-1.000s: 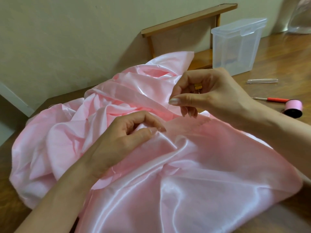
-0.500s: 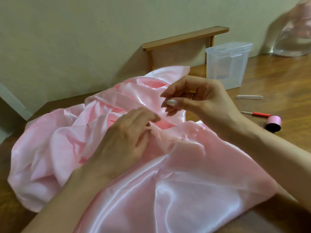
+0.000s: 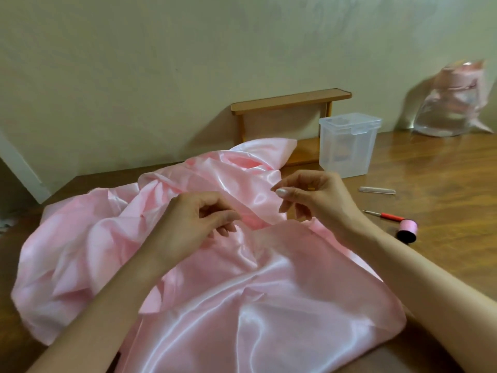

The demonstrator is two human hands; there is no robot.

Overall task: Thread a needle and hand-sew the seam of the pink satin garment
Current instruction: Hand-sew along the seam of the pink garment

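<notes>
The pink satin garment (image 3: 242, 292) lies crumpled across the wooden table (image 3: 435, 168). My left hand (image 3: 196, 224) sits at a folded seam edge in the middle, its fingers curled, with thumb and fingertips on the fabric. My right hand (image 3: 314, 197) hovers just right of it above the cloth, thumb and forefinger pinched together as on a needle too thin to make out. A small yellow piece shows on one of its fingers. A pink thread spool (image 3: 407, 231) lies on the table to the right.
A red-handled tool (image 3: 387, 216) and a clear slim tube (image 3: 377, 190) lie right of the garment. A clear lidded plastic box (image 3: 349, 146) and a small wooden shelf (image 3: 290, 99) stand at the wall. A plastic bag (image 3: 454, 103) sits at the far right.
The view has tilted upward. My left hand went from gripping to pressing the seam, and now curls its fingers at it. My right hand has drawn to the right, away from the seam.
</notes>
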